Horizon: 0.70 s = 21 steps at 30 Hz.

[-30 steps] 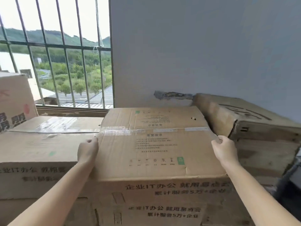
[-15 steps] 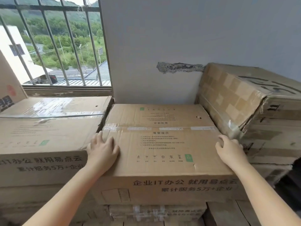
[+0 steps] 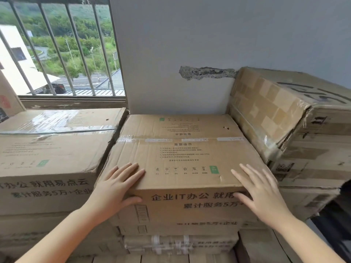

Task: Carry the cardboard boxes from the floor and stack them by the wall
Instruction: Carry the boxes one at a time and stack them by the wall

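The middle cardboard box (image 3: 182, 154) sat on top of a stack against the grey wall (image 3: 209, 44), its far edge close under a gouged patch of plaster (image 3: 207, 73); its taped top seam ran left to right across the lid, and printed lettering covered its near face; the left hand (image 3: 115, 188) lay flat over the box's near left corner, its fingers (image 3: 131, 170) straight and spread, pointing far and to the right across the lid, the thumb down on the near face; the right hand (image 3: 262, 194) lay over the near right corner, fingers (image 3: 250, 173) likewise straight and splayed on the lid, thumb resting against the printed face; neither hand gripped anything, both simply pressed or rested on the cardboard; the box therefore lay directly under the fingers and between the two forearms, which reached in from the near edge; to the left, a similar printed box (image 3: 49, 160) stood just beside it, its top a little higher and shiny with clear tape; to the right, a taller, battered box (image 3: 281, 111) wrapped in tape stood tilted slightly, touching or nearly touching the middle box's right side; below the middle box, a strapped box (image 3: 180, 243) showed under its near face; a barred window (image 3: 62, 46) at the far left looked out on trees and rooftops.
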{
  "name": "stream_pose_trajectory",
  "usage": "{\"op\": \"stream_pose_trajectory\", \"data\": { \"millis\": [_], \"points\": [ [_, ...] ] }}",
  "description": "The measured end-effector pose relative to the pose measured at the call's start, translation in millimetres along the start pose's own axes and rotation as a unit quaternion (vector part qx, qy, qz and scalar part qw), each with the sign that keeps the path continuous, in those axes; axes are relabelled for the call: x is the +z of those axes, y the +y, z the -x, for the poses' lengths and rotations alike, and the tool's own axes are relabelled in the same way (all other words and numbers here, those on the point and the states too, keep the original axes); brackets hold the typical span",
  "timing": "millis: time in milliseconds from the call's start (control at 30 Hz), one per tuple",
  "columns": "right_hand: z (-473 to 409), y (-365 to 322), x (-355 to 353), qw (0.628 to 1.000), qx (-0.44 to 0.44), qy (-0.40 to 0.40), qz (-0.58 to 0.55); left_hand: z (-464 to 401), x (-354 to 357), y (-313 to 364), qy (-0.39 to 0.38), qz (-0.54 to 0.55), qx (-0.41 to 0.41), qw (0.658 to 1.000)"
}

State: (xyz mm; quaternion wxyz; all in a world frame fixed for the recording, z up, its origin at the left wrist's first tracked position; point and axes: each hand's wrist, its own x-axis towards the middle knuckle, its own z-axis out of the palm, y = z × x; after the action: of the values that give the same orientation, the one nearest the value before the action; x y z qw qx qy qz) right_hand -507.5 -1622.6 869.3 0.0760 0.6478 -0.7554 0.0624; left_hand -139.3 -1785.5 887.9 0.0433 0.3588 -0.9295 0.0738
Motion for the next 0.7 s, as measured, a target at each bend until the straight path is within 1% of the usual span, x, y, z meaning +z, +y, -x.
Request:
{"op": "stream_pose_trajectory", "data": {
  "millis": [133, 300, 467, 533, 633, 700],
  "points": [
    [-33, 14, 14, 1.000, 0.009, -0.017, 0.024, -28, 11, -15, 0.004, 0.059, -0.011, 0.998],
    [-51, 19, 22, 1.000, 0.006, -0.006, 0.027, -48, 20, -28, 0.000, 0.052, -0.017, 0.998],
    [-44, 18, 25, 1.000, 0.003, 0.005, 0.021, -42, 29, -26, 0.046, 0.069, 0.002, 0.997],
    [-43, 17, 22, 1.000, 0.008, -0.005, 0.026, -43, 29, -26, 0.039, 0.074, -0.007, 0.996],
    [-37, 5, 11, 0.999, 0.019, -0.007, -0.032, -40, 20, -22, 0.033, 0.125, -0.035, 0.991],
    [-26, -11, 1, 0.995, 0.013, 0.013, -0.096, -31, 13, -13, 0.064, 0.174, -0.044, 0.982]
  ]
}}
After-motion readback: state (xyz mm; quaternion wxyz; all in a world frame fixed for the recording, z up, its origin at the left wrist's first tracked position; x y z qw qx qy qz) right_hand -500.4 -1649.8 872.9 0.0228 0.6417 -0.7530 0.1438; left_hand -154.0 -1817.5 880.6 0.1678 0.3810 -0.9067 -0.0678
